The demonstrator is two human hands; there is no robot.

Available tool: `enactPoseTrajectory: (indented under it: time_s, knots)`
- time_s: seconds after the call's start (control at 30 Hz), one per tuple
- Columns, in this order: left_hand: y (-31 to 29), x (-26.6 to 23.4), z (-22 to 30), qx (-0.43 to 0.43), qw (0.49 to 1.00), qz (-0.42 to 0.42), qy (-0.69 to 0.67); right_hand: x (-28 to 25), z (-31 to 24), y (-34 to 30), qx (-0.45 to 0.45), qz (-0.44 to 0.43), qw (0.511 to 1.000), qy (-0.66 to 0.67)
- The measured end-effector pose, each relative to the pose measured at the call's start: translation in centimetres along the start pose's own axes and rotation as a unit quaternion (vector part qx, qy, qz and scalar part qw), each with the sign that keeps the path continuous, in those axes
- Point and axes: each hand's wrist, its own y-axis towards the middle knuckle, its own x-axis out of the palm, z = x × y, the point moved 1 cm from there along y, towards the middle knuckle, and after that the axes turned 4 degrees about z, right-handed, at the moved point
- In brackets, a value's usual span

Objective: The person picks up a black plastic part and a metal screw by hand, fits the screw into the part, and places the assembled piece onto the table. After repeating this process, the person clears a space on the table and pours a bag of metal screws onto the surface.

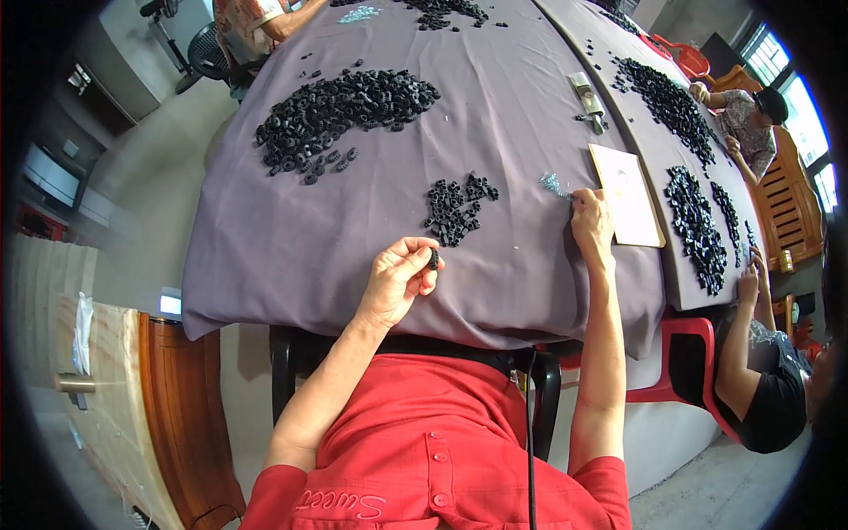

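Near the front edge of the cloth, my left hand (399,276) pinches a small black ribbed plastic part (434,259) between thumb and fingers. Farther right, the fingers of my right hand (592,223) are closed together at the near edge of a little heap of tiny pale-blue, shiny pieces (553,184). Whatever those fingertips hold is too small to make out. A small pile of black plastic pieces (452,212) lies just beyond my left hand. The larger pile of black ribbed parts (344,110) spreads farther off to the left.
A grey-purple cloth (291,238) covers the table. Right of my right hand lies a pale flat board (629,199), with a small clear packet (586,99) beyond it. More black heaps (696,225) line the right side, where other people (764,380) sit working.
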Motion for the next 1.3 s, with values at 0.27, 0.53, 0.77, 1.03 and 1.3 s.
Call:
enactPoseTrajectory:
  time_s: [0.27, 0.53, 0.77, 1.03, 1.3]
  knots:
    - [0.1, -0.4, 0.0, 0.011, 1.0, -0.006, -0.003, -0.7, -1.2, -1.5, 0.035, 0.011, 0.992, 0.121]
    - [-1.3, -1.4, 2.4, 0.002, 0.999, 0.044, 0.006, -2.8, -12.5, -6.1, 0.079, -0.129, 0.931, 0.332]
    - [-4.6, -4.5, 8.4, 0.042, 0.99, 0.117, 0.062, -0.8, -12.6, -8.7, 0.087, -0.105, 0.91, 0.392]
    - [-9.8, -8.0, 13.2, 0.089, 0.956, 0.195, 0.199, 0.2, -12.7, -9.0, 0.076, -0.11, 0.904, 0.405]
    - [-15.9, -11.6, 15.5, -0.011, 0.737, 0.298, 0.607, -0.2, -12.4, -8.8, 0.076, -0.111, 0.906, 0.402]
